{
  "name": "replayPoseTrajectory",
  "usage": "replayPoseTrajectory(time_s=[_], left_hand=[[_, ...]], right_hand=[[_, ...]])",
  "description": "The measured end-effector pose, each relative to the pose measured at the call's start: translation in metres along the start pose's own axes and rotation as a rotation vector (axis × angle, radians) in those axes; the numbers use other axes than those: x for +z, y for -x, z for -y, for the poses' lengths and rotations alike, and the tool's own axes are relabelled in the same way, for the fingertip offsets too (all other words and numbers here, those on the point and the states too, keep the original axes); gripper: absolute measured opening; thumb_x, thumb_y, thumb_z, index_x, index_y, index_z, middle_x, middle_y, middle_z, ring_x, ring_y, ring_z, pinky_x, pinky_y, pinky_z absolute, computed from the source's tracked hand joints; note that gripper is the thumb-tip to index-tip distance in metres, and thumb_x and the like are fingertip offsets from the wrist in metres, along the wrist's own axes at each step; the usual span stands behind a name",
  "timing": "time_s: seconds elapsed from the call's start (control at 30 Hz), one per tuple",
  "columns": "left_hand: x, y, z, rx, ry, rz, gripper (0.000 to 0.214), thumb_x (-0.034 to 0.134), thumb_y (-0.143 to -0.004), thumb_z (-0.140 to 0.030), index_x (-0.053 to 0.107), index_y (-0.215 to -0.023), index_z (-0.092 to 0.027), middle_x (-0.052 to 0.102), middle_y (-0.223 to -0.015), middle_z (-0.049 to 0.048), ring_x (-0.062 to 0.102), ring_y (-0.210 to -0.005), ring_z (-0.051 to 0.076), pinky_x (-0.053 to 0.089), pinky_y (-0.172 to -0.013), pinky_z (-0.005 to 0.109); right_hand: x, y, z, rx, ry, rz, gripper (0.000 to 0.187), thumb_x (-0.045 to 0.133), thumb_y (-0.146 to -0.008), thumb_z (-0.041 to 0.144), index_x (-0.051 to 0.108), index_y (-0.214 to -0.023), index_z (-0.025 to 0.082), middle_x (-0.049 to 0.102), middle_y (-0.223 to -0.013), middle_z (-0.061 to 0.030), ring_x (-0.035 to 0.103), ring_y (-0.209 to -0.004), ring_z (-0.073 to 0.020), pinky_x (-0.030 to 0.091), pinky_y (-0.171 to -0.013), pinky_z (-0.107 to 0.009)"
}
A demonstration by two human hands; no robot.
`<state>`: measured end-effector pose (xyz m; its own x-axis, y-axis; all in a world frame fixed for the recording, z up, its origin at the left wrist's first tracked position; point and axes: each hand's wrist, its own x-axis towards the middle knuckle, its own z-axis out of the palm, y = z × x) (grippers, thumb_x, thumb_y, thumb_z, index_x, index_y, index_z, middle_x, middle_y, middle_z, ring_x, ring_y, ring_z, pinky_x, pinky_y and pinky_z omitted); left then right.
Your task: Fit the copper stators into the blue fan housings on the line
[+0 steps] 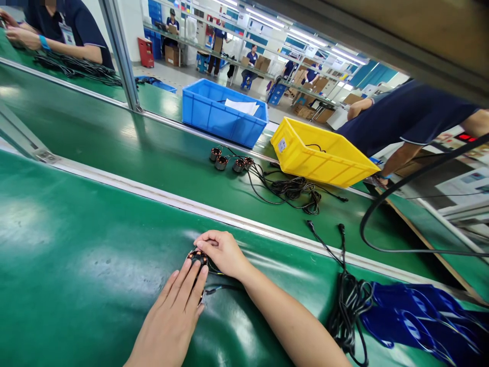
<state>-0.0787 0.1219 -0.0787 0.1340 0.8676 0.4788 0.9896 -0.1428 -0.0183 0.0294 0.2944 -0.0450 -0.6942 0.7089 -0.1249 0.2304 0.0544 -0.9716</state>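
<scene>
Head view: left hand (171, 311) lies flat, fingers slightly apart, over a round black motor core with copper windings (197, 258) on the glossy green worktop (87, 239), apparently steadying it; right hand (225, 255) brings thumb and forefinger to its rim, presumably for fine control; cannot tell whether anything is pinched. Beyond: four cylindrical copper-wound cores (221, 163), one blue plastic bin (214, 117), one yellow plastic bin (324, 168).

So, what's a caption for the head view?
Left hand over a copper coil, right hand at its edge, on a green bench.
</scene>
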Motion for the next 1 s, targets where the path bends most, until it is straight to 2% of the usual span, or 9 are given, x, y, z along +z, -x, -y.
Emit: replayPoseTrajectory(time_s=[0.23, 0.4, 0.77, 1.0], left_hand=[[-0.0009, -0.001, 0.0002, 0.008, -0.001, 0.005, 0.059, 0.041, -0.104, -0.031, 0.031, -0.159, -0.011, 0.039, -0.162, 0.012, 0.028, -0.154, 0.026, 0.009, -0.131, 0.041], [-0.0008, 0.0008, 0.0, 0.006, -0.007, 0.013, 0.059, 0.039, -0.104, -0.03, 0.03, -0.159, -0.012, 0.036, -0.164, 0.0109, 0.026, -0.155, 0.025, 0.009, -0.131, 0.04], [-0.0017, -0.0001, 0.0002, 0.005, -0.006, 0.016, 0.059, 0.039, -0.104, -0.03, 0.029, -0.159, -0.011, 0.036, -0.163, 0.0114, 0.028, -0.154, 0.025, 0.009, -0.131, 0.041], [-0.0004, 0.0012, -0.0001, 0.001, -0.007, 0.01, 0.059, 0.039, -0.104, -0.031, 0.03, -0.159, -0.012, 0.038, -0.162, 0.0121, 0.028, -0.154, 0.026, 0.008, -0.131, 0.041]], right_hand=[[0.0029, 0.0007, 0.0005, -0.025, 0.016, 0.0, 0.024, 0.066, -0.091, 0.039, 0.074, -0.095, 0.017, 0.077, -0.093, -0.0057, 0.073, -0.085, -0.0196, 0.057, -0.081, -0.031], [0.0023, 0.0015, -0.001, 0.022, -0.056, -0.017, 0.026, 0.066, -0.09, 0.04, 0.072, -0.095, 0.015, 0.076, -0.086, -0.0062, 0.074, -0.08, -0.0197, 0.057, -0.076, -0.03], [0.0026, -0.0005, -0.0022, 0.028, -0.061, -0.034, 0.027, 0.067, -0.089, 0.04, 0.073, -0.095, 0.015, 0.076, -0.086, -0.0063, 0.073, -0.08, -0.0194, 0.057, -0.075, -0.03], [0.0044, 0.0002, 0.0013, -0.009, 0.024, -0.006, 0.023, 0.066, -0.09, 0.038, 0.075, -0.092, 0.017, 0.077, -0.091, -0.0049, 0.072, -0.081, -0.0184, 0.055, -0.077, -0.03]])
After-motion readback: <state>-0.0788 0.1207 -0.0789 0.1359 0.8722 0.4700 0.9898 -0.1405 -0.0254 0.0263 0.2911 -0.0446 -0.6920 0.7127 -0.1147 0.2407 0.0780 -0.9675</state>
